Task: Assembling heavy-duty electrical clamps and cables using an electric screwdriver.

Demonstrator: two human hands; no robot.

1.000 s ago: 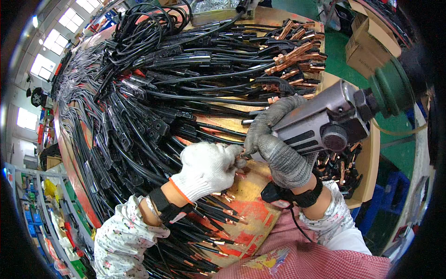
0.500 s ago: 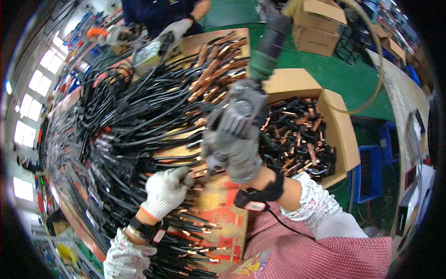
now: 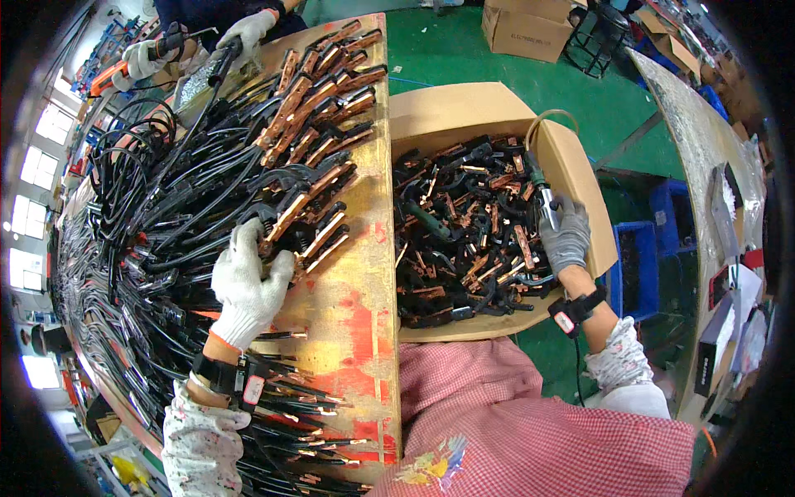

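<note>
My left hand, in a white knit glove, closes its thumb and fingers round a black-and-copper cable clamp on the bench. Further clamps with copper jaws lie beyond it, joined to black cables. On the right, my right hand, in a grey glove, is wrapped round the silver body of an air tool with a dark green section and a hose. This tool is above the right side of a cardboard box full of loose copper-and-black clamps.
The bench's worn wooden edge runs between the cables and the box. Cables with bare copper ends lie at its near side. Across the bench, a co-worker's gloved hands hold a black cable part and an orange-handled tool. Blue crates stand right of the box.
My right hand has carried the air tool from over the bench edge to the box's right side. My left hand has moved left and farther away, onto a clamp. The view has shifted.
</note>
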